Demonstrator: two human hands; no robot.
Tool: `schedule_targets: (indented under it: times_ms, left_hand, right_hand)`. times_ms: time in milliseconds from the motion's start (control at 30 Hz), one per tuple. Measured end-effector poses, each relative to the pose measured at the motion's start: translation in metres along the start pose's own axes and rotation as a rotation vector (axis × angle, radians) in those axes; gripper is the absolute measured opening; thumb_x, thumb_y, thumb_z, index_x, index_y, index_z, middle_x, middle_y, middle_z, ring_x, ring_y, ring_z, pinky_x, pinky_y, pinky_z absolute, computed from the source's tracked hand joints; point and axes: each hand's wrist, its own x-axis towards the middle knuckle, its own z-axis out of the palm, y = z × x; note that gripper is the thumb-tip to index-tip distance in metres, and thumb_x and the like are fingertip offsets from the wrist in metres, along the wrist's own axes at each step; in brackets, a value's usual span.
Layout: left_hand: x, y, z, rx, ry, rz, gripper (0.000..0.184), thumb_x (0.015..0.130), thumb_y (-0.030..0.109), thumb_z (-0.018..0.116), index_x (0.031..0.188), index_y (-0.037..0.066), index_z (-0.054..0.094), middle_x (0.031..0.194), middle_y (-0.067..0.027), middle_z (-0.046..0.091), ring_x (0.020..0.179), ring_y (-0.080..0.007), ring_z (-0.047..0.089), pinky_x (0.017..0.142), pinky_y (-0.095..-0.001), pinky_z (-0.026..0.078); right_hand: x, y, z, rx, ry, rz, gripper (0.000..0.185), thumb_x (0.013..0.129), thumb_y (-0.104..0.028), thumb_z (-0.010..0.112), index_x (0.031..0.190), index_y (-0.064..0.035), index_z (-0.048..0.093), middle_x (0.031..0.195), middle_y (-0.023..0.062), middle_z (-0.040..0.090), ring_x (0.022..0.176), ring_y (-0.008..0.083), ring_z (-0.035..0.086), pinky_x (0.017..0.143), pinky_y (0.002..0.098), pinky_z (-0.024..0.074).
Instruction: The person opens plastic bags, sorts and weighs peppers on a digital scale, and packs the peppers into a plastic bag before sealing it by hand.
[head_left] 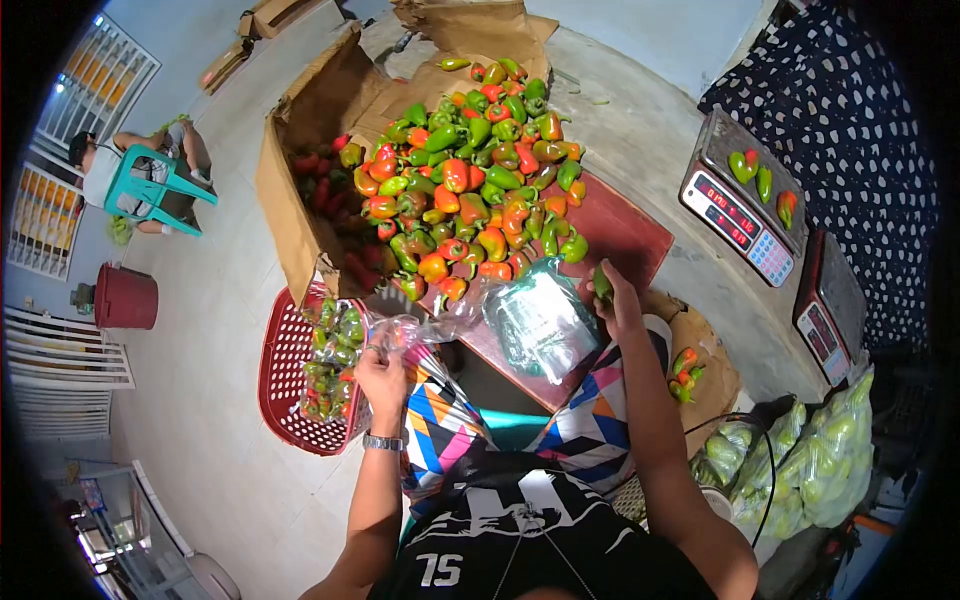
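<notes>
My left hand [382, 376], a watch on its wrist, grips the end of a clear plastic bag [450, 322] that stretches toward the bench. A dark green bell pepper [602, 284] sits in the closed fingers of my right hand [624, 308]. Between my hands lies a stack of clear plastic bags [542, 322] in its wrapper on the red bench [625, 235]. Beyond it, a heap of green, red and orange bell peppers [470, 185] spills from a torn cardboard box [290, 215]. Below my left hand, a red basket [280, 350] holds bagged peppers [330, 350].
At the right, a digital scale [735, 215] carries several peppers beside a second scale [830, 310]. Large bags of green produce [815, 460] stand at lower right. A few peppers [686, 375] lie on cardboard. A person [150, 165] sits on a teal chair at far left.
</notes>
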Motion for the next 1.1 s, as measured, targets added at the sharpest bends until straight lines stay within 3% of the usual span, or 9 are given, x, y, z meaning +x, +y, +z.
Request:
schedule_targets:
  times_ms: [167,267,367,467,567,833,967,1067,1100]
  left_hand:
    - [0.001,-0.001,-0.003,0.063,-0.009,0.030,0.051,0.083,0.000,0.065,0.134,0.005,0.072,0.069,0.0031,0.052,0.060,-0.0067,0.041,0.054,-0.0270,0.036]
    - [0.001,0.004,-0.005,0.059,-0.051,-0.035,0.050,0.085,0.002,0.063,0.135,0.003,0.070,0.105,-0.0119,0.080,0.076,-0.0094,0.061,0.070,-0.0262,0.049]
    - [0.001,0.002,-0.003,0.079,-0.008,0.036,0.051,0.083,0.001,0.064,0.133,0.006,0.072,0.068,0.0020,0.051,0.060,-0.0077,0.040,0.054,-0.0282,0.035]
    - [0.000,0.010,-0.004,0.091,-0.020,0.002,0.052,0.083,0.000,0.064,0.134,0.005,0.071,0.068,0.0022,0.050,0.059,-0.0078,0.040,0.054,-0.0282,0.035]
    - [0.001,0.003,-0.004,0.062,-0.031,-0.008,0.050,0.086,0.002,0.063,0.135,0.003,0.070,0.094,-0.0089,0.077,0.070,-0.0089,0.057,0.066,-0.0263,0.048]
    - [-0.001,0.017,-0.006,0.043,-0.037,-0.039,0.050,0.085,0.002,0.060,0.134,0.003,0.070,0.091,-0.0094,0.076,0.068,-0.0093,0.056,0.065,-0.0270,0.048]
    - [0.001,0.012,-0.006,0.074,-0.059,-0.058,0.050,0.084,0.002,0.060,0.133,0.003,0.070,0.091,-0.0117,0.076,0.068,-0.0100,0.056,0.065,-0.0280,0.048]
    - [0.001,0.012,-0.004,0.057,-0.026,-0.014,0.051,0.084,0.002,0.061,0.134,0.003,0.071,0.067,0.0022,0.050,0.061,-0.0075,0.044,0.057,-0.0262,0.038]
    - [0.002,0.012,-0.003,0.064,-0.020,-0.004,0.050,0.084,0.002,0.062,0.133,0.003,0.071,0.066,0.0012,0.050,0.061,-0.0077,0.044,0.057,-0.0266,0.039]
  right_hand:
    - [-0.002,0.000,0.007,-0.015,0.225,-0.041,0.035,0.101,-0.046,0.065,0.106,-0.0119,0.064,0.087,0.0037,0.070,0.067,0.0153,0.065,0.056,0.0271,0.0502]
    - [0.005,0.007,0.006,0.071,0.278,-0.071,0.030,0.099,-0.041,0.067,0.105,-0.0118,0.063,0.086,0.0033,0.069,0.066,0.0155,0.065,0.054,0.0273,0.0503]
    - [0.001,0.007,0.011,0.047,0.291,-0.130,0.026,0.097,-0.035,0.070,0.105,-0.0111,0.063,0.086,0.0030,0.068,0.066,0.0157,0.066,0.055,0.0279,0.0509]
    - [-0.007,-0.003,0.021,-0.018,0.326,-0.125,0.025,0.095,-0.031,0.074,0.104,-0.0108,0.062,0.085,0.0024,0.066,0.066,0.0158,0.065,0.056,0.0284,0.0518]
    - [-0.001,0.000,0.012,-0.057,0.341,-0.123,0.026,0.094,-0.029,0.077,0.103,-0.0105,0.061,0.083,0.0019,0.064,0.065,0.0158,0.065,0.057,0.0283,0.0524]
    - [0.005,0.006,0.010,0.036,0.274,-0.164,0.022,0.095,-0.025,0.076,0.101,-0.0108,0.060,0.081,0.0020,0.064,0.067,0.0163,0.066,0.060,0.0303,0.0552]
    - [-0.002,0.002,0.016,-0.053,0.270,-0.116,0.027,0.094,-0.035,0.075,0.099,-0.0134,0.060,0.079,0.0005,0.061,0.059,0.0122,0.058,0.052,0.0275,0.0478]
    - [-0.010,-0.007,0.013,-0.133,0.225,-0.007,0.031,0.093,-0.043,0.075,0.097,-0.0157,0.060,0.075,-0.0020,0.056,0.053,0.0092,0.050,0.047,0.0259,0.0393]
    - [-0.010,-0.009,0.015,-0.123,0.245,0.018,0.032,0.092,-0.045,0.075,0.097,-0.0165,0.060,0.073,-0.0028,0.054,0.052,0.0085,0.047,0.046,0.0256,0.0364]
